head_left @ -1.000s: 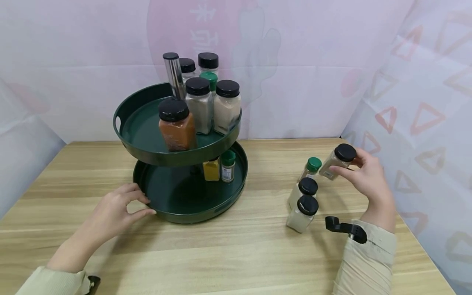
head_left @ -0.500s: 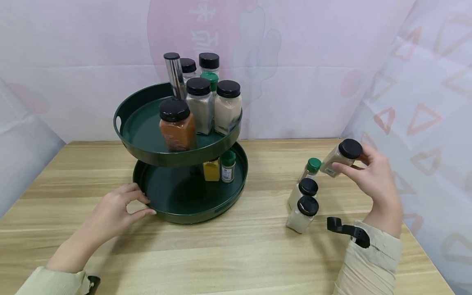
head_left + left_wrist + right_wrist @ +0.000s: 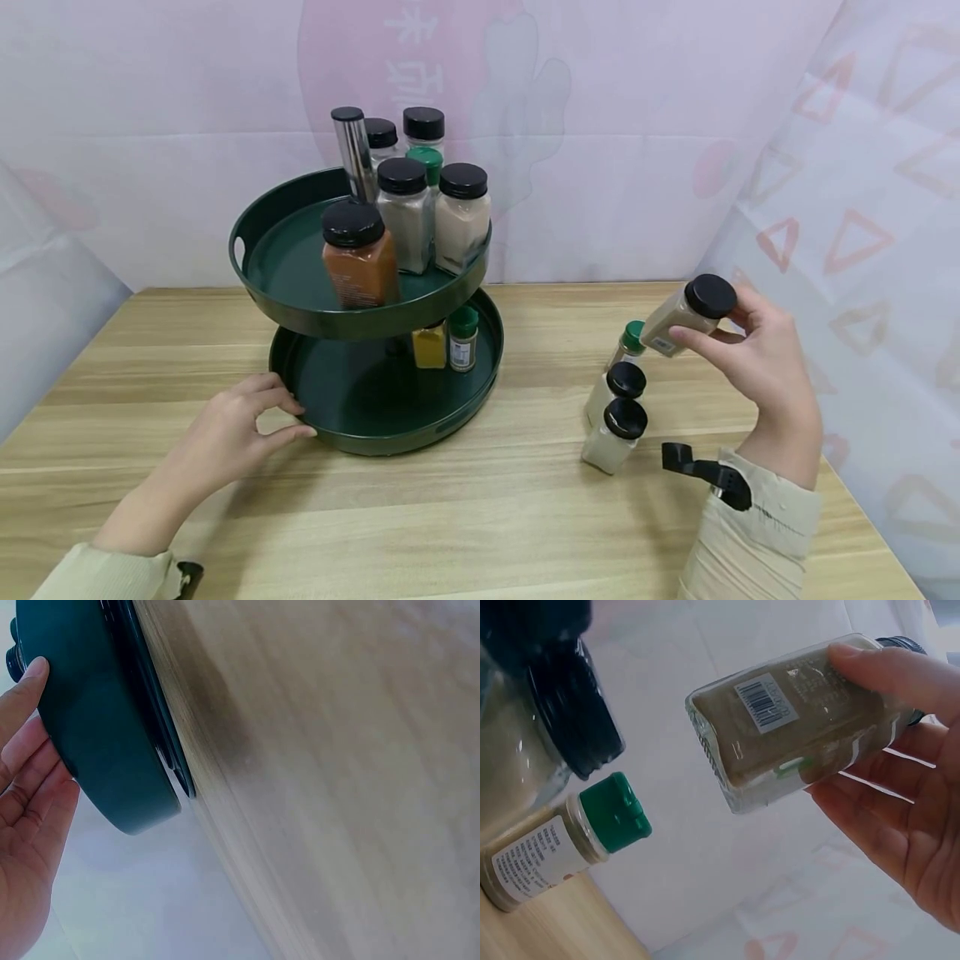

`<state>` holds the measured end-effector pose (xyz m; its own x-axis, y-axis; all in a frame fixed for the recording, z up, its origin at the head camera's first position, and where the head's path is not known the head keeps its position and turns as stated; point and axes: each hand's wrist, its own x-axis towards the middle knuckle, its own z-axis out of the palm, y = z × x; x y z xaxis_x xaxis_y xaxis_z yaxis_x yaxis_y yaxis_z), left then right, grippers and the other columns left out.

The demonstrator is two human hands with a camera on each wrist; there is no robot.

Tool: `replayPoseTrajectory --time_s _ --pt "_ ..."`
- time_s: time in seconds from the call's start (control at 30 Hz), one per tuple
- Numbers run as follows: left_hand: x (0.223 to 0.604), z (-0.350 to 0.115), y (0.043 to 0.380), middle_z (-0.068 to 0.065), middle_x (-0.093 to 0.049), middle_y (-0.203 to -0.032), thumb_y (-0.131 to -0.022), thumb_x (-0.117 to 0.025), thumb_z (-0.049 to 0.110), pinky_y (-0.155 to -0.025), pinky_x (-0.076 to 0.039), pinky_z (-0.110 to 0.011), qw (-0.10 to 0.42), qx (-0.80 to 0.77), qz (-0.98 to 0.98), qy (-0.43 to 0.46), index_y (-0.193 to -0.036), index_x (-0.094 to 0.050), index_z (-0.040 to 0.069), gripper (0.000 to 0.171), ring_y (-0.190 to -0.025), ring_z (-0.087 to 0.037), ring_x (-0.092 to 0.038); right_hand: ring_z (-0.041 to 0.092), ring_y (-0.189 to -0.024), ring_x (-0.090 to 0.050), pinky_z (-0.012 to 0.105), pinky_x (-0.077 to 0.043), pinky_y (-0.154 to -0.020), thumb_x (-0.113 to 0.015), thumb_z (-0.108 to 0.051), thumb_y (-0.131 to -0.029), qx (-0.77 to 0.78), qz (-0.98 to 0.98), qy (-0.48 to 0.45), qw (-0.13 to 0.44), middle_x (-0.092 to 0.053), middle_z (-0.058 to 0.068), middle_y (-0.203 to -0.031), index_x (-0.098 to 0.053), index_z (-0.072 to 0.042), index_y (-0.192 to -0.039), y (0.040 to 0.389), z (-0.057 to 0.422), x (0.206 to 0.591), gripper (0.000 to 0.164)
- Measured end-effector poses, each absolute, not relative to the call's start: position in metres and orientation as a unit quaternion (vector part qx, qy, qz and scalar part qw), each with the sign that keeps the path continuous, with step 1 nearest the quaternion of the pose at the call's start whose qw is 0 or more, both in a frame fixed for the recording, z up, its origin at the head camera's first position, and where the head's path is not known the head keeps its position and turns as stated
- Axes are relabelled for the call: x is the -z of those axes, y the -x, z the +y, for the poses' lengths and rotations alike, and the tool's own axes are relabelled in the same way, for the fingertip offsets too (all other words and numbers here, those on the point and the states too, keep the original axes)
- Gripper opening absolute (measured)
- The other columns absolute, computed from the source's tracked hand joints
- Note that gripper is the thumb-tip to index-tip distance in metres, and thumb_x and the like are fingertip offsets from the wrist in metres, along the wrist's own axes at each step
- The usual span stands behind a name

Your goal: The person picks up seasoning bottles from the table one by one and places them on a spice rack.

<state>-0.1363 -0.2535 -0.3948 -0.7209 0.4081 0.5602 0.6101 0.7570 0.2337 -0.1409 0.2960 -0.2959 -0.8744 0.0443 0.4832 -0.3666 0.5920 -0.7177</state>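
Note:
On the right, my right hand [image 3: 765, 354] grips a glass spice jar [image 3: 678, 321] of light brown powder with a black lid. The jar tilts above the table, its lid toward my palm; the right wrist view shows a barcode label [image 3: 766, 703] on it. Just left of it stands a small green-capped spice bottle [image 3: 627, 343], partly overlapped. Two black-lidded jars of pale powder, one behind [image 3: 603, 398] and one in front [image 3: 610, 443], stand nearer me. My left hand [image 3: 243, 421] holds the lower rim of a dark green two-tier rack [image 3: 382, 444], thumb and fingertips at the edge.
The upper tier [image 3: 281, 237] bears several jars, including an orange-red one [image 3: 363, 271], beside a metal post [image 3: 352, 154]. On the lower tier are a yellow jar [image 3: 429, 347] and a green-capped bottle [image 3: 462, 346]. Cloth walls [image 3: 637, 167] border the wooden table [image 3: 480, 533].
The held jar has risen slightly and now overlaps the green-capped bottle in the head view. My right wrist has shifted a little to the right. My left hand and the rack stay put.

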Motion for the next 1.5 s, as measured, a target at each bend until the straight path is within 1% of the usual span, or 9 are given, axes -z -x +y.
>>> replayPoseTrajectory --time_s 0.27,0.4,0.6,0.83,0.93,1.07,1.17,1.3,1.5 --pt "0.395 -0.253 0.136 0.009 -0.063 -0.083 -0.056 -0.094 0.017 -0.068 -0.046 -0.011 0.247 0.204 -0.905 0.281 -0.077 -0.073 0.020 0.030 -0.071 -0.011 -0.061 0.000 -0.081 -0.064 0.011 -0.055 -0.075 -0.081 0.011 -0.072 -0.455 -0.848 -0.139 0.235 -0.065 -0.014 -0.090 -0.067 -0.001 -0.107 0.140 0.277 0.289 0.039" --pt "0.395 -0.253 0.136 0.009 -0.062 -0.082 -0.056 -0.094 0.016 -0.068 -0.046 -0.011 0.249 0.206 -0.903 0.283 -0.077 -0.073 0.020 0.030 -0.071 -0.011 -0.061 0.003 -0.082 -0.064 0.013 -0.056 -0.076 -0.081 0.013 -0.071 -0.464 -0.842 -0.157 0.226 -0.066 -0.013 -0.088 -0.067 0.002 -0.105 0.139 0.268 0.286 0.038" --pt "0.394 -0.253 0.137 0.009 -0.061 -0.082 -0.055 -0.094 0.014 -0.067 -0.047 -0.011 0.253 0.207 -0.900 0.287 -0.077 -0.073 0.019 0.031 -0.070 -0.011 -0.060 0.003 -0.084 -0.066 0.015 -0.057 -0.077 -0.082 0.012 -0.071 -0.468 -0.840 -0.176 0.212 -0.069 -0.012 -0.093 -0.067 0.001 -0.111 0.137 0.258 0.281 0.045" --pt "0.394 -0.254 0.136 0.010 -0.061 -0.082 -0.055 -0.094 0.015 -0.067 -0.046 -0.010 0.252 0.210 -0.902 0.283 -0.077 -0.073 0.020 0.031 -0.070 -0.011 -0.061 0.004 -0.088 -0.065 0.015 -0.057 -0.079 -0.083 0.008 -0.072 -0.467 -0.843 -0.191 0.188 -0.067 -0.012 -0.099 -0.067 -0.003 -0.112 0.135 0.243 0.280 0.044" --pt "0.394 -0.254 0.136 0.010 -0.061 -0.082 -0.056 -0.094 0.015 -0.067 -0.046 -0.010 0.248 0.208 -0.903 0.281 -0.077 -0.073 0.020 0.030 -0.070 -0.010 -0.060 0.006 -0.087 -0.063 0.016 -0.057 -0.078 -0.084 0.006 -0.071 -0.459 -0.846 -0.203 0.182 -0.067 -0.010 -0.097 -0.069 -0.005 -0.110 0.136 0.235 0.279 0.043" --pt "0.393 -0.253 0.136 0.010 -0.060 -0.081 -0.057 -0.094 0.015 -0.067 -0.046 -0.010 0.243 0.207 -0.906 0.279 -0.076 -0.073 0.019 0.029 -0.069 -0.011 -0.060 0.007 -0.083 -0.063 0.018 -0.058 -0.077 -0.086 0.005 -0.070 -0.450 -0.844 -0.233 0.177 -0.067 -0.010 -0.092 -0.069 -0.007 -0.107 0.139 0.224 0.281 0.042" --pt "0.393 -0.253 0.136 0.009 -0.061 -0.082 -0.057 -0.094 0.015 -0.068 -0.046 -0.009 0.240 0.205 -0.908 0.277 -0.077 -0.073 0.019 0.029 -0.070 -0.012 -0.061 0.006 -0.083 -0.065 0.020 -0.059 -0.077 -0.086 0.007 -0.069 -0.451 -0.836 -0.261 0.171 -0.069 -0.012 -0.094 -0.069 -0.006 -0.109 0.142 0.217 0.284 0.045" --pt "0.392 -0.254 0.136 0.009 -0.061 -0.082 -0.058 -0.093 0.015 -0.069 -0.046 -0.009 0.238 0.202 -0.909 0.275 -0.077 -0.073 0.018 0.028 -0.071 -0.013 -0.062 0.004 -0.086 -0.066 0.023 -0.060 -0.076 -0.086 0.007 -0.068 -0.445 -0.827 -0.302 0.164 -0.071 -0.007 -0.097 -0.069 -0.006 -0.110 0.147 0.205 0.289 0.047" --pt "0.391 -0.254 0.135 0.009 -0.063 -0.084 -0.060 -0.093 0.019 -0.067 -0.053 -0.021 0.225 0.196 -0.914 0.273 -0.078 -0.073 0.021 0.027 -0.073 -0.013 -0.062 0.006 -0.094 -0.065 0.026 -0.061 -0.080 -0.087 0.001 -0.071 -0.434 -0.829 -0.329 0.126 -0.071 0.001 -0.103 -0.068 -0.007 -0.113 0.150 0.188 0.290 0.046"
